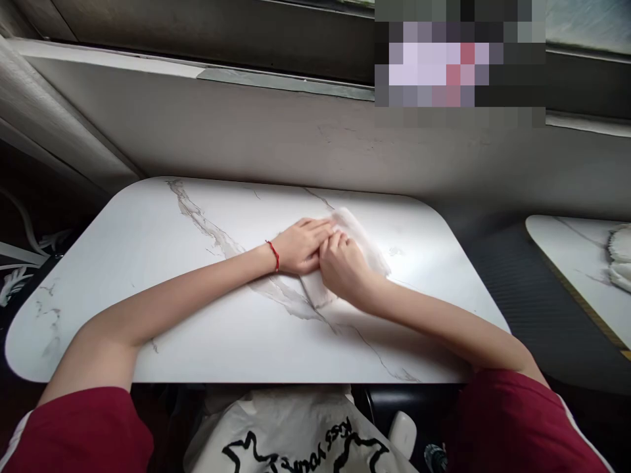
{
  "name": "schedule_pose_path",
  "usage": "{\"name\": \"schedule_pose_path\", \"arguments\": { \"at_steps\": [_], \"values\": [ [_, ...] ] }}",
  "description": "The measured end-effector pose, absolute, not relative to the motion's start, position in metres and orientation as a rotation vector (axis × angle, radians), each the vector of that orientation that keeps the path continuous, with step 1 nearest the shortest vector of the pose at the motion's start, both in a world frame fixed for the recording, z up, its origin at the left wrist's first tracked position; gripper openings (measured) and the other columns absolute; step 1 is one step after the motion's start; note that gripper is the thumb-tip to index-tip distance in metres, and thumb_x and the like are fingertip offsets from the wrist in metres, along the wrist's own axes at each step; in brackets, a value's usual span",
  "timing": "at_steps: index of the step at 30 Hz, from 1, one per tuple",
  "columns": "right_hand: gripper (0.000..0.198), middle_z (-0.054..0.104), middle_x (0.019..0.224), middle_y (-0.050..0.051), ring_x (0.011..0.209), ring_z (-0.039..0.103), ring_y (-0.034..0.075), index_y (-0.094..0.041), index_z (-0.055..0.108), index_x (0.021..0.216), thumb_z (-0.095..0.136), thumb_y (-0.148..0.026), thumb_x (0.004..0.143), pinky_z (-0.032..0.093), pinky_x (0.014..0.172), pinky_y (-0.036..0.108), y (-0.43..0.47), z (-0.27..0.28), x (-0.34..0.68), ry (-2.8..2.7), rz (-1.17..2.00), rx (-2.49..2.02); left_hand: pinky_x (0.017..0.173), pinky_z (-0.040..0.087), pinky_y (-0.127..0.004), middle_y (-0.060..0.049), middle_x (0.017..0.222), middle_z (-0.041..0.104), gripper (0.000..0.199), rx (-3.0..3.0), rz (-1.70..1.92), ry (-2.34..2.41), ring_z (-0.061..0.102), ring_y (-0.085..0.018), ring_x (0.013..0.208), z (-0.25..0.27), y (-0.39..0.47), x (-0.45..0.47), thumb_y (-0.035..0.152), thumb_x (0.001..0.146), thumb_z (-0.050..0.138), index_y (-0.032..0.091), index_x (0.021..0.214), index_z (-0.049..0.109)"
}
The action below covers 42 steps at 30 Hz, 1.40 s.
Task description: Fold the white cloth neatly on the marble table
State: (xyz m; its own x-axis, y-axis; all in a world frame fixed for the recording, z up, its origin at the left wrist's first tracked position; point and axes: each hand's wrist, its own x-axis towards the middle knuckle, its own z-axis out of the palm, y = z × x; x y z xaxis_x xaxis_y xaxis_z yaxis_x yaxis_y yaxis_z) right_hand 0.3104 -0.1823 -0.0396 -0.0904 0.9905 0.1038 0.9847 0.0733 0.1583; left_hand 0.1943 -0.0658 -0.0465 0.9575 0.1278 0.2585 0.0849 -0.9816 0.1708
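A folded white cloth (362, 244) lies on a white marble-patterned tabletop (162, 263), a little right of its middle. My left hand (303, 245), with a red string bracelet (273, 255) at the wrist, rests on the cloth's left side with its fingers stretched out flat. Against those fingertips, my right hand (345, 266) is closed on the middle of the cloth, its fingers curled. Parts of the cloth stick out above, below and to the right of the hands. What lies under both palms is hidden.
A pale wall (236, 138) runs along the table's far side, with a ledge above it. On the right stands another marble-patterned table (566, 263) with a whitish fabric item (621, 253) on it. White cables (20, 282) hang at the left. A printed bag or fabric (290, 430) is below the front edge.
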Motion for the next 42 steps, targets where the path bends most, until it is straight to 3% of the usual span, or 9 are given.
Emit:
{"name": "schedule_pose_path", "arguments": {
  "at_steps": [3, 6, 11, 15, 22, 29, 34, 42],
  "values": [
    [0.055, 0.066, 0.121, 0.034, 0.113, 0.063, 0.048, 0.001, 0.065, 0.127, 0.036, -0.018, 0.085, 0.049, 0.088, 0.067, -0.232, -0.053, 0.296, 2.211, 0.181, 2.158, 0.12, 0.032, -0.043, -0.019, 0.153, 0.05, 0.063, 2.912, 0.386, -0.012, 0.041, -0.029, 0.147, -0.048, -0.105, 0.189, 0.034, 0.089, 0.045, 0.004, 0.144, 0.049],
    [0.053, 0.069, 0.111, 0.034, 0.099, 0.067, 0.049, -0.004, 0.072, 0.117, 0.037, -0.023, 0.083, 0.048, 0.079, 0.073, -0.264, -0.057, 0.288, 2.184, 0.047, 2.139, 0.12, 0.032, -0.045, -0.018, 0.156, 0.047, 0.064, 2.886, 0.365, -0.059, 0.039, -0.03, 0.148, -0.05, -0.135, 0.186, 0.037, 0.089, 0.047, 0.007, 0.146, 0.048],
    [0.031, 0.071, 0.076, 0.023, 0.071, 0.065, 0.037, -0.017, 0.078, 0.087, 0.048, -0.027, 0.085, 0.051, 0.063, 0.058, -0.25, -0.031, 0.289, 2.136, -0.078, 1.943, 0.119, 0.034, -0.045, -0.019, 0.157, 0.045, 0.065, 2.883, 0.366, 0.025, 0.037, -0.03, 0.15, -0.052, -0.138, 0.188, 0.038, 0.087, 0.05, 0.006, 0.143, 0.05],
    [0.03, 0.073, 0.094, 0.027, 0.08, 0.066, 0.037, -0.012, 0.076, 0.096, 0.052, -0.021, 0.081, 0.05, 0.064, 0.053, -0.208, -0.017, 0.303, 2.104, 0.038, 1.957, 0.121, 0.032, -0.043, -0.021, 0.157, 0.044, 0.067, 2.932, 0.339, 0.195, 0.037, -0.029, 0.149, -0.052, -0.112, 0.206, 0.036, 0.085, 0.053, 0.002, 0.144, 0.048],
    [0.044, 0.068, 0.117, 0.03, 0.108, 0.065, 0.036, -0.001, 0.064, 0.123, 0.049, -0.018, 0.086, 0.051, 0.087, 0.047, -0.143, -0.014, 0.362, 2.094, 0.095, 2.113, 0.118, 0.031, -0.044, -0.022, 0.156, 0.045, 0.06, 2.969, 0.377, 0.624, 0.039, -0.031, 0.148, -0.049, -0.065, 0.258, 0.028, 0.09, 0.043, 0.0, 0.143, 0.048],
    [0.048, 0.058, 0.139, 0.018, 0.129, 0.055, 0.031, -0.016, 0.053, 0.139, 0.038, -0.019, 0.094, 0.045, 0.101, 0.05, -0.118, 0.008, 0.426, 2.071, -0.102, 2.063, 0.114, 0.032, -0.046, -0.024, 0.15, 0.05, 0.057, 2.943, 0.446, 0.802, 0.044, -0.034, 0.141, -0.048, -0.043, 0.301, 0.028, 0.088, 0.042, 0.0, 0.137, 0.052],
    [0.042, 0.068, 0.122, 0.013, 0.107, 0.065, 0.029, -0.021, 0.063, 0.128, 0.039, -0.016, 0.094, 0.05, 0.087, 0.041, -0.123, 0.016, 0.422, 2.066, -0.045, 2.11, 0.116, 0.031, -0.045, -0.024, 0.151, 0.049, 0.056, 2.928, 0.46, 0.715, 0.043, -0.033, 0.142, -0.049, -0.043, 0.298, 0.027, 0.088, 0.043, -0.001, 0.137, 0.051],
    [0.024, 0.072, 0.088, 0.018, 0.081, 0.068, 0.028, -0.015, 0.075, 0.092, 0.051, -0.012, 0.088, 0.049, 0.071, 0.038, -0.154, 0.035, 0.387, 1.843, -0.091, 2.178, 0.116, 0.035, -0.045, -0.02, 0.144, 0.057, 0.052, 2.908, 0.492, 0.281, 0.046, -0.03, 0.142, -0.054, -0.073, 0.28, 0.023, 0.084, 0.046, 0.006, 0.133, 0.056]
  ]
}}
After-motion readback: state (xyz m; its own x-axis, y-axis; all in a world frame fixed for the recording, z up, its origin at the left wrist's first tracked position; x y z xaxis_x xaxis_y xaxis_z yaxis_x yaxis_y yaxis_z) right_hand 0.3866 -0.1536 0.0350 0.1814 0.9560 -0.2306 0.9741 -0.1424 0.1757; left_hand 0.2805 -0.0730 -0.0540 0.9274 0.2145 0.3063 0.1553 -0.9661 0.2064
